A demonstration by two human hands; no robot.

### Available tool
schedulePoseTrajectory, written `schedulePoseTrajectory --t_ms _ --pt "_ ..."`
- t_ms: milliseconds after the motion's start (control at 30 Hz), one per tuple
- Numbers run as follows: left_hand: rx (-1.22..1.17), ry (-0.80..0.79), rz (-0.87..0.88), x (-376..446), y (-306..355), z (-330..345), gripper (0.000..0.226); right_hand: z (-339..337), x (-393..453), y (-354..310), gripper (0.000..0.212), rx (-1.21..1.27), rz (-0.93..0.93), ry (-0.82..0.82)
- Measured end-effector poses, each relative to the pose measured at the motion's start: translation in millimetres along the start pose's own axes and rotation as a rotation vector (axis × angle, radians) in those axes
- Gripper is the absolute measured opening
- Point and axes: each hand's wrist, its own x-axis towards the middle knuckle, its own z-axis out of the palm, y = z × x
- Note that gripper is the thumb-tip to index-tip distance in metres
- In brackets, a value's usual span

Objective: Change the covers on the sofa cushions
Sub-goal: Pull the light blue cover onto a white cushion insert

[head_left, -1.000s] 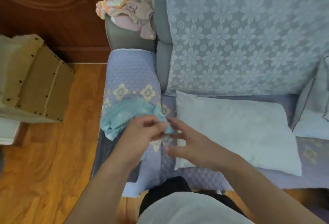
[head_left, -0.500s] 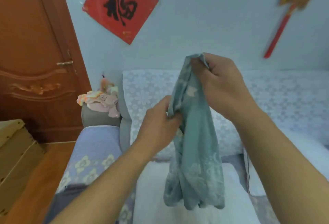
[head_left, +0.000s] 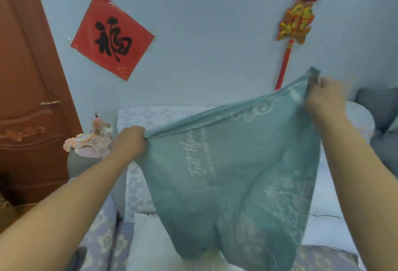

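Both hands pinch the teal cover [head_left: 232,176] by its top edge: left hand [head_left: 129,141] on the lower corner, right hand [head_left: 323,96] on the higher one, so the taut edge slopes up to the right. The cover hangs straight down from the grip, directly above the bare white cushion [head_left: 155,247] on the sofa [head_left: 101,236]. Which edge has the opening: can't tell.

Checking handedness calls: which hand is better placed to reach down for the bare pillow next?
Probably left: the left hand grips the teal cover lower, nearer the white pillow; the right hand is raised.
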Motion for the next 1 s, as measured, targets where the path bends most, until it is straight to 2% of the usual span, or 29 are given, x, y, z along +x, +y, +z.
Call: schedulePoseTrajectory --t_ms 100,233,333,400,500,567,633,667,733,800,833,900,933,967,1000 --pt "0.014 0.062 0.011 21 -15 -21 0.027 28 -1 38 0.035 0.023 0.183 -0.158" --pt "-0.185 0.25 -0.045 32 -13 -56 0.036 28 9 46 0.041 0.057 0.219 -0.113" --pt "-0.477 0.363 -0.075 33 -1 -71 0.042 26 14 36 0.037 0.169 0.233 -0.072" --pt "-0.71 0.366 -0.126 33 4 -78 0.044 29 12 30 0.03 0.297 0.245 -0.075" --pt "-1.18 0.324 -0.202 30 15 -92 0.038 32 7 18 0.029 0.692 0.344 -0.14" --pt "-1.357 0.275 -0.26 27 20 -99 0.03 33 3 10 0.025 0.891 0.373 -0.19" --pt "-1.273 0.11 -0.289 26 12 -92 0.022 45 -3 14 0.022 0.887 0.368 -0.325" --pt "-1.178 -0.053 -0.302 21 3 -83 0.021 52 -12 21 0.024 0.803 0.362 -0.475" --pt "-0.932 -0.449 -0.324 -3 -18 -50 0.033 73 -48 49 0.027 0.368 0.287 -0.86" --pt "-0.558 -0.834 -0.286 -44 -44 10 0.025 101 -109 93 0.03 -0.227 -0.033 -1.257" --pt "-0.333 -0.972 -0.227 -73 -56 48 0.028 110 -153 111 0.03 -0.467 -0.155 -1.431" --pt "0.087 -1.11 -0.075 -140 -83 129 0.038 126 -242 163 0.032 -0.741 -0.218 -1.658" --pt "0.209 -1.133 0.004 -172 -99 163 0.04 132 -289 191 0.031 -0.827 -0.193 -1.736" --pt "0.256 -1.165 0.033 -210 -111 193 0.04 130 -331 218 0.028 -0.855 -0.095 -1.775" --pt "0.259 -1.228 0.008 -245 -122 215 0.038 124 -366 244 0.026 -0.82 0.009 -1.739"
